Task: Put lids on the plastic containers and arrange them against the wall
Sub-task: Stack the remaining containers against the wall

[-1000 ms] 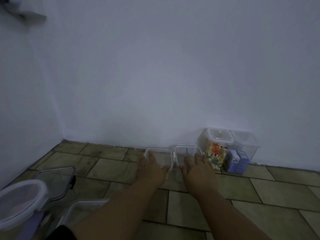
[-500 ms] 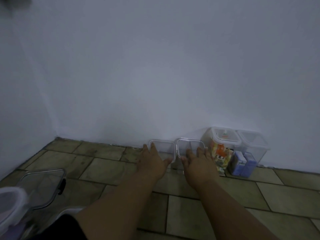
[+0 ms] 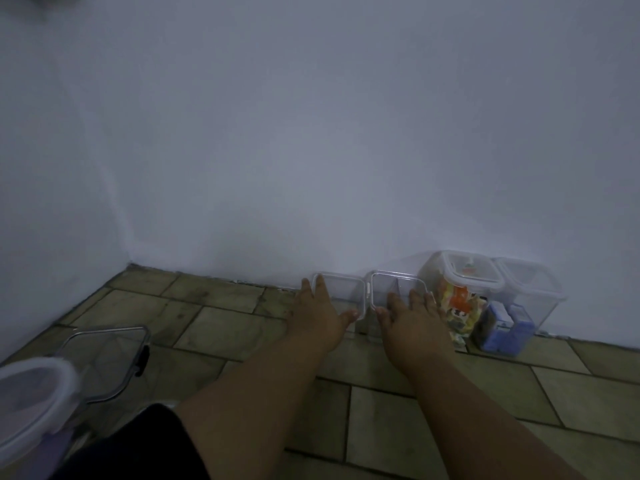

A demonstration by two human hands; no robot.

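Pressing forward, both hands lie flat with straight fingers and clasp nothing. The left hand [image 3: 322,318] touches the near side of the left small container [image 3: 343,289], and the right hand [image 3: 414,320] touches the near side of the right small container [image 3: 391,285]. The two clear boxes stand side by side on the tiled floor [image 3: 225,327], at the foot of the wall [image 3: 311,168], so each box lies straight ahead of its palm, between hand and wall. The row runs left to right and continues into two taller lidded containers [image 3: 460,282] on the right. Whether the small boxes carry lids I cannot say surely (the light is dim). A clear piece with a dark clasp [image 3: 104,355] lies at lower left, nearer the left hand.
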